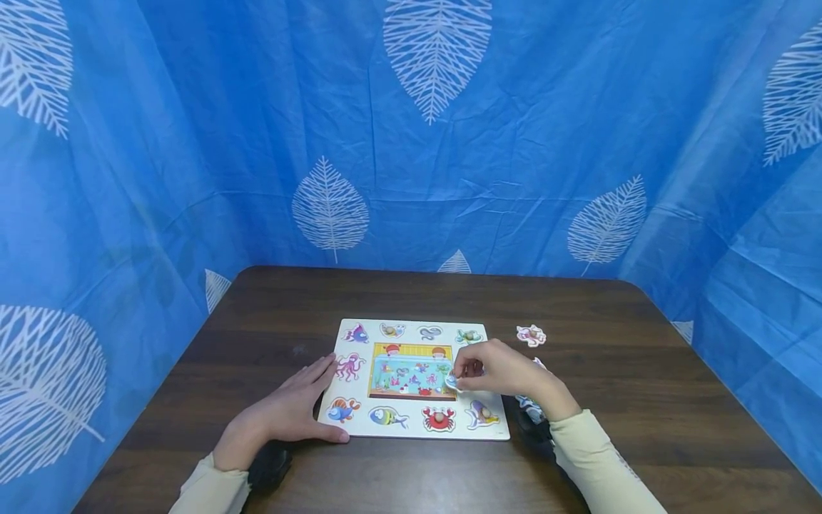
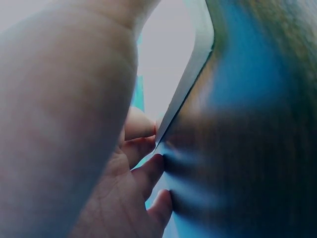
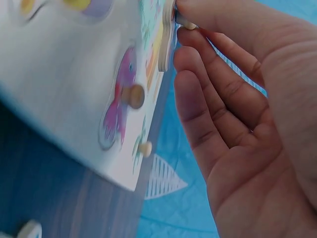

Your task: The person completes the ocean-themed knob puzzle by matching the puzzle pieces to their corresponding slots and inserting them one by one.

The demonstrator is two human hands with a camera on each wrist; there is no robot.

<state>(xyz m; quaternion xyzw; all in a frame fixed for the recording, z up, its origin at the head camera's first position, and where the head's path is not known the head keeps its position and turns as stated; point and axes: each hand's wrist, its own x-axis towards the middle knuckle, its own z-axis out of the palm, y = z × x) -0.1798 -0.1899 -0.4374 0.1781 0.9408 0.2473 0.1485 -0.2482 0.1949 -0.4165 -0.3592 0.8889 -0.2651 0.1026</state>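
A white wooden puzzle board (image 1: 411, 425) with sea-animal pieces around a central aquarium picture lies on the table. My left hand (image 1: 292, 407) rests at the board's left edge, fingers extended along the side and thumb by the front corner. In the left wrist view, its fingertips (image 2: 157, 166) meet the board's edge. Over the right part of the board, my right hand (image 1: 491, 368) pinches a small bluish puzzle piece (image 1: 452, 381). The right wrist view shows that piece (image 3: 166, 42) edge-on, its knob between thumb and fingertips, close over the board. Its picture is mostly hidden.
A loose pinkish knobbed piece (image 1: 531, 335) lies on the brown table (image 1: 398, 475), right of the board. More loose pieces are partly hidden beneath my right wrist. A red crab piece (image 1: 439, 419) sits along the board's front row. A blue leaf-patterned curtain (image 1: 514, 143) surrounds the table.
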